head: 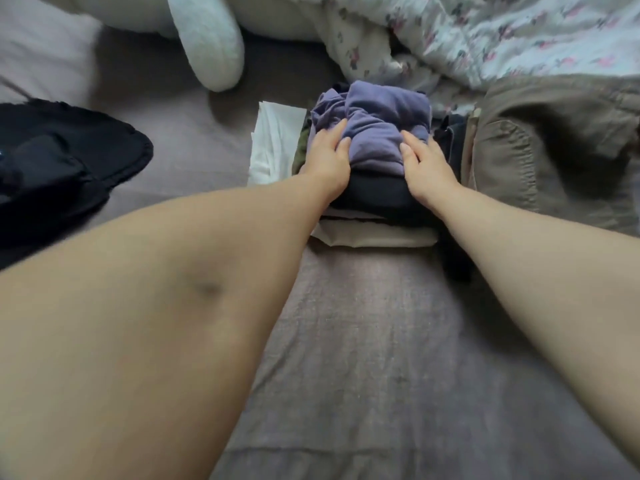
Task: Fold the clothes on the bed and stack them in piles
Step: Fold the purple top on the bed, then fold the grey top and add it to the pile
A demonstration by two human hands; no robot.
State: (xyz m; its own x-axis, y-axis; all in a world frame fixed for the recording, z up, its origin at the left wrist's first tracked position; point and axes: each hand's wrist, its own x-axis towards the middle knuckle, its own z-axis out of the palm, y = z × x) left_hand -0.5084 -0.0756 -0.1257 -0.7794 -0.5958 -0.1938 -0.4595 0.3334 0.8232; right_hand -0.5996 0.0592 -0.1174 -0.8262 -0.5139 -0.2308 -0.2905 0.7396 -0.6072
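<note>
- On the bed (363, 341), past the middle, sits a pile (377, 188) of folded clothes.
- A purple top (381, 129) lies on the pile. It is bunched and a bit lumpy.
- Under the purple top is a black piece (374, 195), and under that a cream piece (377, 237) that touches the bed.
- The left hand (327, 157) rests on the left side of the purple top. Its fingers are straight and flat on the cloth.
- The right hand (426, 168) rests on the right side of the purple top. Its fingers are straight too and press on the cloth.
- The two hands are close, with the top between them. Both arms reach out long from the near edge.
- Just left of the pile lies a white cloth (273, 143), partly under it, with a bit of green cloth showing beside the left hand.
- Just right of the pile lie tan pants (540, 147), spread flat, with dark cloth between them and the pile.
- Far to the left is a heap of black clothes (59, 168), not folded.
- Behind the pile is a flowered blanket (502, 36), all crumpled.
- At the far left end lies a white plush toy (211, 39).
</note>
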